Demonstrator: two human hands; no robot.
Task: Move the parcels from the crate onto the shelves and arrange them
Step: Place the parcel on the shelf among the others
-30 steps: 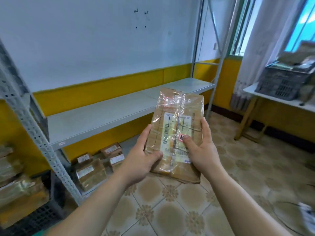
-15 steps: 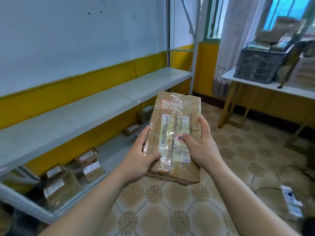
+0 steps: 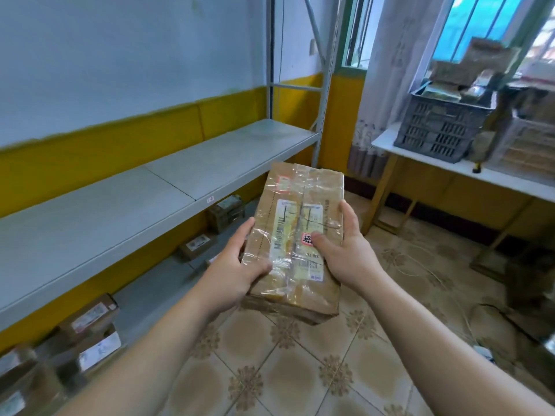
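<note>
From the head camera, both hands hold one parcel [image 3: 300,205] in the air above the floor [image 3: 300,373], in front of the shelf [image 3: 120,217] and touching nothing else. Its underside is hidden. Clear tape wrinkles over the brown wrap, and the white label's print is too small to read. A red-edged sticker sits partly under the right thumb.

The left hand [image 3: 237,268] grips the near left edge. Its thumb lies across the top face, one finger runs up the side, and the rest are hidden beneath. The right hand [image 3: 345,253] grips the right edge, with the thumb pressed on the label and the fingers [image 3: 347,214] curled round the side, their tips out of sight. The bottom frame cuts off both forearms.

The shelf is a grey board along the yellow-and-white wall, cut off at the left. Below it, the lower shelf [image 3: 156,283] carries several small parcels [image 3: 226,211]. The held parcel and the left hand cover part of that row, and those at the bottom left are blurred.

To the right, well apart from the hands, a dark crate [image 3: 438,130] stands on a white tabletop [image 3: 420,154] by the window. Stacked parcels [image 3: 468,67] rise above its rim, too blurred to count. Just beside it, a paler crate [image 3: 528,145] is cut off by the right edge. A curtain [image 3: 387,70] hangs behind the tabletop's left end. On the floor at the right lie a pale cable [image 3: 420,265] and a dark, blurred thing that cannot be made out.
</note>
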